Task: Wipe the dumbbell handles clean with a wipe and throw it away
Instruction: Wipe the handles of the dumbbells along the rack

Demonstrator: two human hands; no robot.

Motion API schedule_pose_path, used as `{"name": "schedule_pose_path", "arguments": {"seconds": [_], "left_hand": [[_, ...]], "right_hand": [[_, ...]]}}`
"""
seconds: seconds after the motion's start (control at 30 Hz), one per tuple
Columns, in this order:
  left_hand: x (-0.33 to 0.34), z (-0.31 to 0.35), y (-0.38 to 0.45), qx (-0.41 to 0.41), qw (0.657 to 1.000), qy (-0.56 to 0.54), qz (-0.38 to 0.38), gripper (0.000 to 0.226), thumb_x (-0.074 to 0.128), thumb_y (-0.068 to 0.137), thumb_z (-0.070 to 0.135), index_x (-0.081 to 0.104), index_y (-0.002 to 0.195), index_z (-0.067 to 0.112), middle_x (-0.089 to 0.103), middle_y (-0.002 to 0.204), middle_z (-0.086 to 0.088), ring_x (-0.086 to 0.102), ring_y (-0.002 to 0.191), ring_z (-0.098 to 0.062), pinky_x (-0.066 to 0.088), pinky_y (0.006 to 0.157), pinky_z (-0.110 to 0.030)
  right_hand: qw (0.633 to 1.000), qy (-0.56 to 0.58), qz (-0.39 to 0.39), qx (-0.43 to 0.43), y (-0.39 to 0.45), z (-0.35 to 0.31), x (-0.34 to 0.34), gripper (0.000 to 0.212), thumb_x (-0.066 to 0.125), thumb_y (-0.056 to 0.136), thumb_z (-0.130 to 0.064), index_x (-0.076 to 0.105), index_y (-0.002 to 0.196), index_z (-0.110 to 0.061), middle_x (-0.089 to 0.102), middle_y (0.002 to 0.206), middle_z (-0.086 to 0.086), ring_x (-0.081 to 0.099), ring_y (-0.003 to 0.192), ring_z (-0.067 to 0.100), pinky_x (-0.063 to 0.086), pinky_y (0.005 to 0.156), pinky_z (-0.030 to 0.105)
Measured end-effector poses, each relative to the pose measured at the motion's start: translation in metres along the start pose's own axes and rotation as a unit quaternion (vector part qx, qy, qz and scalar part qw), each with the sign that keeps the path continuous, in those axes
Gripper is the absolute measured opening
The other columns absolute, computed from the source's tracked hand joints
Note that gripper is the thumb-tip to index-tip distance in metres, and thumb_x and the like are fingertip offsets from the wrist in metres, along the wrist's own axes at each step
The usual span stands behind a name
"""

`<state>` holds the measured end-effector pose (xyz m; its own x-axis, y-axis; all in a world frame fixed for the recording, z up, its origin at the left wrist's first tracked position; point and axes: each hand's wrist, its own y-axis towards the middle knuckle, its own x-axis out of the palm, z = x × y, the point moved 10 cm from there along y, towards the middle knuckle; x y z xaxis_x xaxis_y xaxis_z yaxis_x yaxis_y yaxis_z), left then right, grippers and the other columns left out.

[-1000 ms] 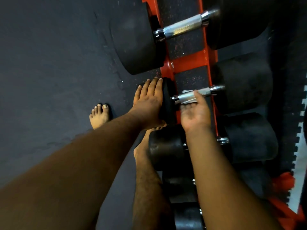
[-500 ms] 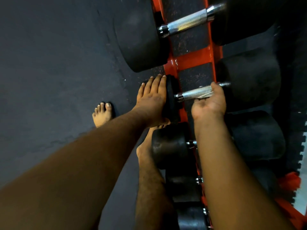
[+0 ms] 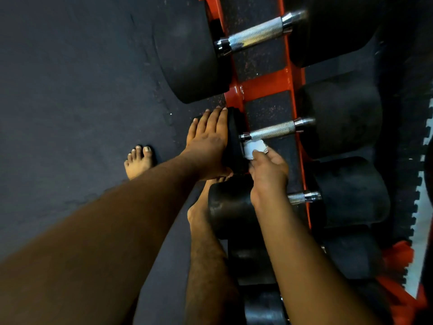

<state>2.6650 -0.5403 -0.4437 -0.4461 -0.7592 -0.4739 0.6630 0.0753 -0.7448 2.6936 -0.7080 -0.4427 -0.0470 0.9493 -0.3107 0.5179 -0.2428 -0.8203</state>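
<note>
**Wiping second dumbbell handle, wipe at its left end**

- Left hand (image 3: 208, 146): flat, fingers straight, pressed on the outer face of the dumbbell's left head (image 3: 234, 141). Judged to be bracing it against rolling.
- Right hand (image 3: 267, 170): fingers curled, thumb on top, pinching a crumpled white wipe (image 3: 254, 148). Wipe sits just below the knurled steel handle (image 3: 273, 130), at its left collar; contact looks likely, can't confirm it wraps the bar.
- Dumbbell lies across the orange rack (image 3: 264, 84), both black heads outside the rails. Bigger dumbbell (image 3: 255, 35) in the next slot further from the person, smaller one (image 3: 302, 197) nearer, its handle mostly hidden by the right wrist. More stacked below, dim.
- Person's bare feet on dark rubber floor (image 3: 82, 102).

Handling, my read:
- Wipe: light, soft, limp. It bunches, so hold it wadded in the fingertips or fold it around the bar. Knurling will snag and may shred it if dragged hard; stroke along the bar while twisting.
- Dumbbell: heavy, rigid, round heads, can roll in the cradle. No need to lift; steady it at the head, as now.
- Chrome collars are smooth and slick; the knurl traps the grime.

No bin in view.
</note>
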Motion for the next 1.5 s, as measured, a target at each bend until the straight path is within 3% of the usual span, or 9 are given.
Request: {"name": "schedule_pose_path", "arguments": {"seconds": [0.07, 0.17, 0.37, 0.5, 0.73, 0.9, 1.1, 1.3, 1.5], "left_hand": [[0.000, 0.001, -0.001, -0.003, 1.000, -0.005, -0.005, 0.153, 0.093, 0.059, 0.054, -0.013, 0.160, 0.011, -0.010, 0.170, -0.010, -0.012, 0.156, -0.029, -0.004, 0.127, -0.051], [-0.001, 0.001, -0.001, -0.002, 1.000, -0.007, -0.008, 0.152, 0.092, 0.060, 0.054, -0.014, 0.160, 0.011, -0.010, 0.170, -0.010, -0.013, 0.156, -0.029, -0.005, 0.127, -0.050], [-0.002, 0.003, -0.004, -0.002, 1.000, -0.010, -0.012, 0.151, 0.092, 0.062, 0.052, -0.014, 0.160, 0.010, -0.012, 0.170, -0.010, -0.015, 0.156, -0.028, -0.009, 0.126, -0.046], [-0.001, 0.002, -0.003, -0.002, 1.000, -0.004, -0.009, 0.149, 0.092, 0.063, 0.050, -0.015, 0.160, 0.011, -0.012, 0.170, -0.010, -0.015, 0.156, -0.028, -0.009, 0.125, -0.047], [-0.002, 0.002, -0.003, -0.004, 1.000, -0.004, -0.010, 0.153, 0.093, 0.060, 0.051, -0.015, 0.160, 0.011, -0.011, 0.170, -0.010, -0.015, 0.156, -0.028, -0.009, 0.126, -0.047], [-0.002, 0.002, -0.003, -0.002, 1.000, 0.001, -0.002, 0.153, 0.093, 0.060, 0.053, -0.014, 0.160, 0.010, -0.011, 0.170, -0.010, -0.013, 0.156, -0.028, -0.007, 0.126, -0.048], [-0.002, 0.004, -0.004, -0.006, 1.000, 0.002, 0.000, 0.153, 0.093, 0.059, 0.055, -0.013, 0.160, 0.010, -0.010, 0.170, -0.009, -0.013, 0.156, -0.027, -0.006, 0.127, -0.047], [-0.001, 0.003, -0.003, -0.006, 1.000, 0.005, 0.006, 0.153, 0.094, 0.059, 0.053, -0.012, 0.160, 0.010, -0.009, 0.170, -0.009, -0.012, 0.156, -0.027, -0.007, 0.127, -0.046], [-0.003, 0.002, -0.004, -0.011, 1.000, 0.013, 0.015, 0.155, 0.094, 0.056, 0.057, -0.011, 0.160, 0.010, -0.006, 0.170, -0.009, -0.010, 0.157, -0.027, -0.007, 0.126, -0.045]], "right_hand": [[0.977, -0.154, -0.005, -0.150, -0.014, -0.033, -0.001, 0.033, 0.057, 0.094, -0.003, 0.071, 0.123, -0.014, 0.074, 0.110, -0.002, 0.070, 0.100, 0.009, 0.055, 0.090, 0.027], [0.829, -0.381, -0.020, -0.410, -0.034, -0.085, 0.025, 0.039, 0.055, 0.096, -0.003, 0.065, 0.132, -0.015, 0.066, 0.132, 0.001, 0.060, 0.122, 0.009, 0.043, 0.106, 0.019], [0.497, -0.715, -0.131, -0.474, -0.005, -0.043, 0.057, 0.061, 0.045, 0.095, -0.009, 0.034, 0.155, -0.012, 0.030, 0.163, 0.008, 0.014, 0.155, 0.025, 0.004, 0.124, 0.057], [0.509, -0.722, -0.020, -0.468, -0.001, -0.053, 0.023, 0.071, 0.048, 0.098, -0.009, 0.013, 0.160, -0.009, 0.008, 0.168, 0.012, -0.001, 0.155, 0.028, 0.003, 0.123, 0.058], [0.443, -0.735, -0.078, -0.507, 0.005, -0.057, 0.046, 0.061, 0.047, 0.097, -0.011, 0.029, 0.156, -0.008, 0.033, 0.160, 0.013, 0.018, 0.153, 0.030, 0.001, 0.122, 0.058], [0.411, -0.761, -0.079, -0.496, -0.006, -0.036, 0.023, 0.067, 0.037, 0.100, -0.017, 0.010, 0.159, -0.004, 0.007, 0.167, 0.018, -0.002, 0.155, 0.035, 0.004, 0.123, 0.060], [0.368, -0.786, -0.093, -0.489, 0.006, -0.035, 0.076, 0.058, 0.039, 0.095, -0.015, 0.031, 0.151, -0.003, 0.049, 0.136, 0.015, 0.040, 0.135, 0.033, 0.006, 0.123, 0.058], [0.345, -0.797, -0.115, -0.483, -0.011, -0.020, 0.035, 0.065, 0.028, 0.100, -0.018, 0.007, 0.160, -0.005, 0.009, 0.167, 0.017, 0.001, 0.155, 0.032, 0.002, 0.115, 0.074], [0.340, -0.812, -0.101, -0.463, 0.009, -0.042, 0.079, 0.059, 0.044, 0.095, -0.019, 0.032, 0.152, -0.010, 0.052, 0.133, 0.010, 0.044, 0.131, 0.027, 0.008, 0.118, 0.068]]}}
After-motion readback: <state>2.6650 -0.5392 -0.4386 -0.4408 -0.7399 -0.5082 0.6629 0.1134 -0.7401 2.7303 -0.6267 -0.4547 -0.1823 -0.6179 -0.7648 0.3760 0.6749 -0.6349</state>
